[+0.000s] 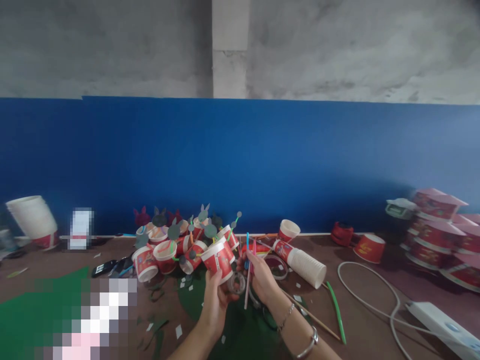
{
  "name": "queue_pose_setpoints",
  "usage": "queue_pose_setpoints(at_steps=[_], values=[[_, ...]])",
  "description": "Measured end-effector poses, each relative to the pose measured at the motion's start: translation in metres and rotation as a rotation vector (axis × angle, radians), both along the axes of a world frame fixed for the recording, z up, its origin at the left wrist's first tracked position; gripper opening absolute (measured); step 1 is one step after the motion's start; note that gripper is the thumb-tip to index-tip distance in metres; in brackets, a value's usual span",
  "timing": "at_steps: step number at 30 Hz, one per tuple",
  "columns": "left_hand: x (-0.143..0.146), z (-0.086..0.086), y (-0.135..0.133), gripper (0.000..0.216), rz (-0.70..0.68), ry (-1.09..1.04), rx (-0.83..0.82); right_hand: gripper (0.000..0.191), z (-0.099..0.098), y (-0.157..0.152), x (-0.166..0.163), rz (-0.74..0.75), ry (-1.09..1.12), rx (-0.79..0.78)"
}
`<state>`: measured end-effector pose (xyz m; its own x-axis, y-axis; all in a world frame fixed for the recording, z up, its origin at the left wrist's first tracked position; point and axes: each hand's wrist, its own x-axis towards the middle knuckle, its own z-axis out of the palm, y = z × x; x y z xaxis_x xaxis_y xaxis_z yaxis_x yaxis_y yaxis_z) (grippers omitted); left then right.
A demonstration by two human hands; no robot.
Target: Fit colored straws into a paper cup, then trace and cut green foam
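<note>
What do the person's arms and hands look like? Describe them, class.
Both forearms are bare, no sleeves in view. The right wrist wears a thin silver chain bracelet and, further up, a broad silver metal bangle. Nothing shows on the left wrist.

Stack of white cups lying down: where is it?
Head view: the cup stack lies right of centre on the table, just right of the right hand, near a green straw.

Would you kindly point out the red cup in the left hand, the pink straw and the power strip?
red cup (217,261): head view, printed side wall.
pink straw (246,295): head view, lower shaft.
power strip (438,322): head view, top face.
</note>
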<state>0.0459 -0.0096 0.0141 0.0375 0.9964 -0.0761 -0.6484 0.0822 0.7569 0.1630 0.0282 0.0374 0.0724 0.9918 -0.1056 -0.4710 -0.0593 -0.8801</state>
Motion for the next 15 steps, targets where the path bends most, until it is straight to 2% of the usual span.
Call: queue_pose_setpoints(at_steps=[5, 9, 12, 15], values=[[-0.004, -0.004, 0.006, 0.049, 0.153, 0.071, 0.042, 0.031, 0.005, 0.002, 0.010, 0.038, -0.354, 0.057], [-0.005, -0.011, 0.013, 0.048, 0.152, 0.185, 0.011, 0.032, 0.013, -0.001, 0.012, 0.042, -0.400, 0.041], [-0.005, -0.015, 0.015, 0.046, 0.159, 0.367, -0.030, 0.031, 0.021, -0.005, 0.012, 0.021, -0.436, 0.056], [-0.005, -0.015, 0.013, 0.040, 0.211, 0.520, 0.102, 0.032, 0.031, -0.009, 0.017, -0.096, -0.456, 0.080]])
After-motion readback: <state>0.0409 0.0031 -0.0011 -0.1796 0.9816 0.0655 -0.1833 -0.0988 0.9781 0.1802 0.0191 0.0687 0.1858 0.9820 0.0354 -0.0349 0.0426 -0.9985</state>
